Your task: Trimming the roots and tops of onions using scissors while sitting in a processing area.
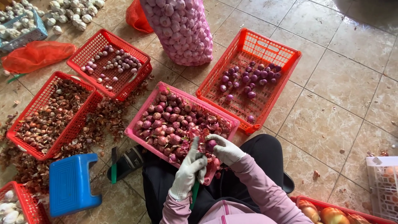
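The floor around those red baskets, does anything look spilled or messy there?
Yes. Dry reddish onion skins are strewn over the tiled floor around the left red basket instead of inside it. A loose green-handled knife also lies on the floor beside the blue stool.

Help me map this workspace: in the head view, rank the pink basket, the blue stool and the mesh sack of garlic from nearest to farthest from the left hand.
From the left hand:
1. Pink basket, directly ahead, touching the gloves.
2. Blue stool, on the floor to the left.
3. Mesh sack of garlic, far ahead at the top.
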